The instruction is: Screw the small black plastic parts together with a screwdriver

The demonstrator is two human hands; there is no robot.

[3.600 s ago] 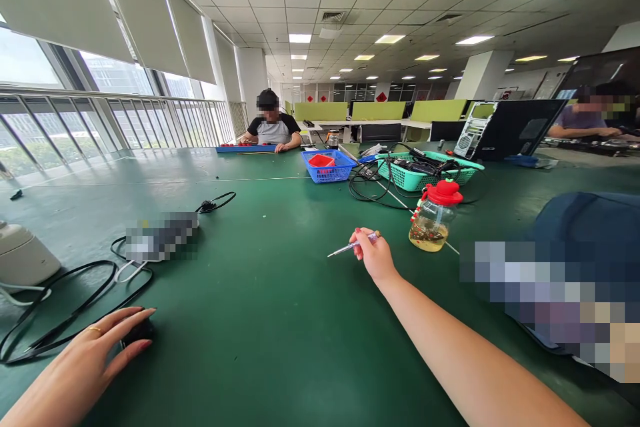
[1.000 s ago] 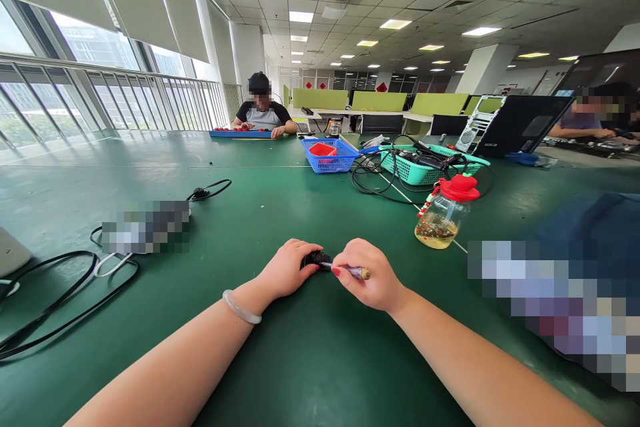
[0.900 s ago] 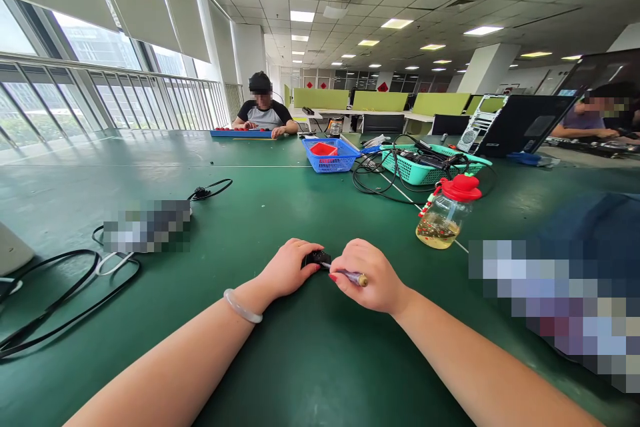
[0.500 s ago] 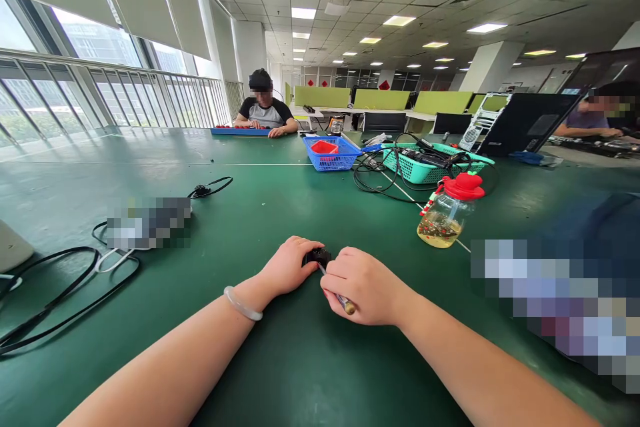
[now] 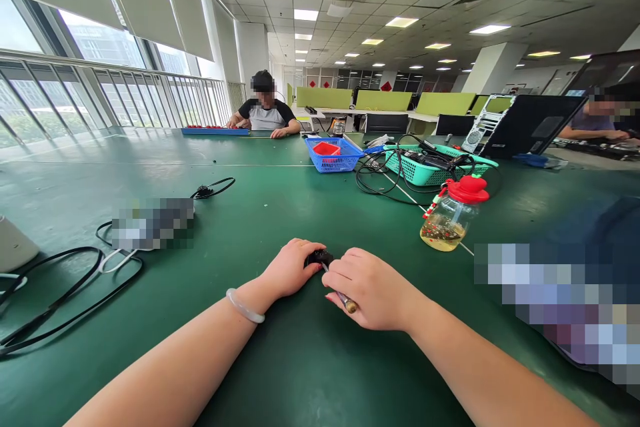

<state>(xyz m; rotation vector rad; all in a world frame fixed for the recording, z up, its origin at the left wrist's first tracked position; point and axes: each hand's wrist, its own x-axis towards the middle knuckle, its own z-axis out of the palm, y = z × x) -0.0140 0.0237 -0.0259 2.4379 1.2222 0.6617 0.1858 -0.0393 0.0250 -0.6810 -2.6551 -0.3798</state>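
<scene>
green tabletop [image 5: 270,373] takes up most of the view, in a big office with ceiling lights [image 5: 490,29] and a metal railing [image 5: 170,100] along the windows on the left. right in the middle of it, the left hand [image 5: 287,270] has a small black object [image 5: 320,257] gripped, fingers over the far side and thumb on the near side. the right hand [image 5: 373,290] is closed around a slim screwdriver-like tool [image 5: 347,303], butt end pointing back toward the wearer, shaft angled at the near side of the small black object. can't tell if the tip actually touches, too tiny. pale bangle [image 5: 245,307] on the left wrist btw.

moving out: past the right hand stands a clear jar [image 5: 444,227] with a red lid, part full of yellowish liquid. behind that, a teal basket [image 5: 417,173] stuffed with black cables, some spilling onto the table, and just left of it a blue basket [image 5: 333,164] holding a red tray [image 5: 327,148]. off to the left, a pixelated blocky thing [image 5: 155,223] near a looped black cable [image 5: 60,300]. far end: a seated person [image 5: 265,113] beside a long blue tray [image 5: 215,131] with red bits in it.
</scene>
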